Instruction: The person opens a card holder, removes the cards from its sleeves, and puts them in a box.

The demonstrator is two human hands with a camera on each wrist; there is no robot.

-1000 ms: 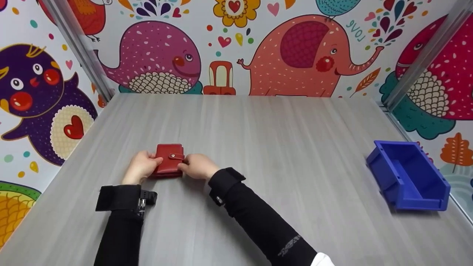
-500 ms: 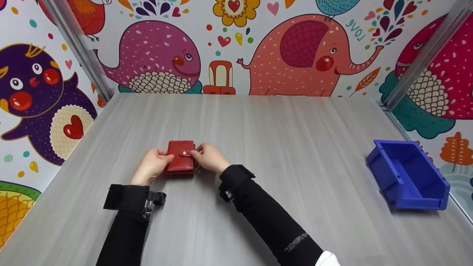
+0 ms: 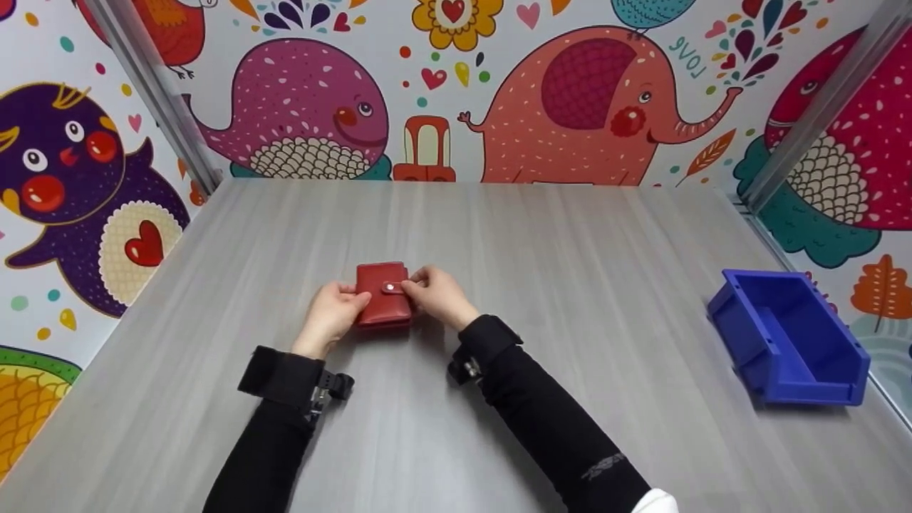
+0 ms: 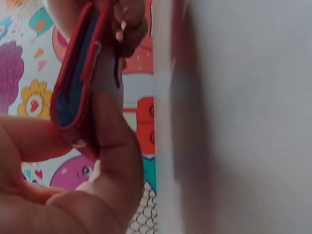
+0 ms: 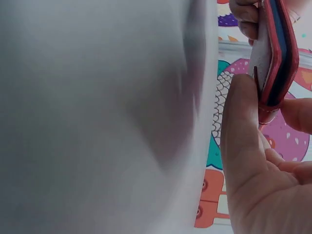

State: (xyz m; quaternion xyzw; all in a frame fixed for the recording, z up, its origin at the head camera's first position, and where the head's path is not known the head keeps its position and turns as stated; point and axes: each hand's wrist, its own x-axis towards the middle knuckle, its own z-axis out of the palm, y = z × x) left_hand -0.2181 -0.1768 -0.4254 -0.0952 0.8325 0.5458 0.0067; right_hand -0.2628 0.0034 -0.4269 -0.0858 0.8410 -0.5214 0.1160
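A red wallet (image 3: 381,308) with a snap strap (image 3: 392,288) on its right side is between the two hands in the head view. My left hand (image 3: 329,315) pinches its left edge, thumb on the front cover. At the right edge my right hand (image 3: 442,296) pinches the wallet by the strap's end. In the left wrist view the wallet (image 4: 73,85) is seen edge-on, its dark inner layers between red covers. The right wrist view also shows the wallet (image 5: 278,53) edge-on, apart from the table surface.
A blue open-fronted plastic bin (image 3: 773,395) stands at the right side of the grey wood-grain table (image 3: 570,285). Walls printed with cartoon animals (image 3: 306,107) enclose the table at the back and sides, with metal posts (image 3: 153,92) at the corners.
Both hands have moved right and slightly away from me, carrying the wallet with them. Their hold on its two sides stays alike. The blue bin has not moved.
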